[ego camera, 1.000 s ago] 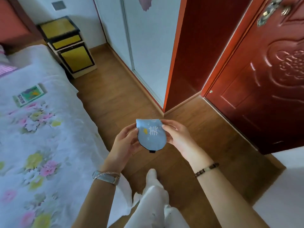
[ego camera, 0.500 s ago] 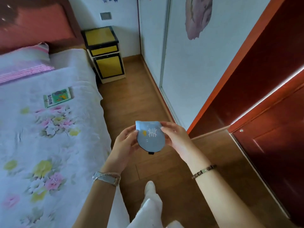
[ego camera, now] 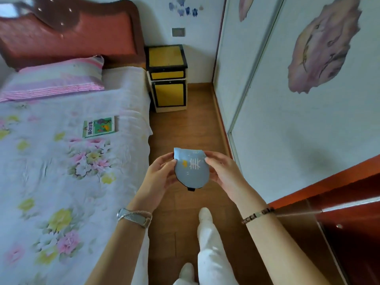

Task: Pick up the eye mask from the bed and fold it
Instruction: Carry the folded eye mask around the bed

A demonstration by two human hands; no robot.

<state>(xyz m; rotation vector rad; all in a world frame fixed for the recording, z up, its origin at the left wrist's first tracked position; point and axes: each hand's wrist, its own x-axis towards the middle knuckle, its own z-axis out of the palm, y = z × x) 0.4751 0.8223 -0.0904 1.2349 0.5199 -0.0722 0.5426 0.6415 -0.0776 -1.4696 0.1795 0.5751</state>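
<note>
- Since the earlier frames the view has swung left & up: the red door has gone from sight, and the headboard (ego camera: 67,31), pillow (ego camera: 53,79) and more of the bed (ego camera: 61,182) have come in. The hands and mask kept the same pose throughout.
- Eye mask (ego camera: 192,168): light blue, folded in half into a rounded pouch shape, straight edge up, curved edge down. White line pattern & a small orange mark on the facing side. A short black tab sticks out at the bottom.
- The mask is off the bed, held in the air over the wooden floor (ego camera: 185,128), just beyond the bed's right edge.
- Left hand (ego camera: 159,175): fingers closed on the mask's left edge, thumb near the top left corner. Silver watch (ego camera: 133,218) on that wrist.
- Right hand (ego camera: 224,171): fingers pinching the mask's right edge, thumb on the front face. Beaded bracelet (ego camera: 258,214) on that wrist.
- Bed w/ floral sheet fills the left side; a green booklet (ego camera: 98,126) lies flat on it, nearer the right edge, below the pillow.
- Yellow & black nightstand (ego camera: 167,77) stands at the bed's head-end right corner, against the wall.
- Sliding wardrobe doors (ego camera: 287,130) w/ purple prints run along the right.
- White trousers & a white shoe (ego camera: 205,215) show below the hands.
</note>
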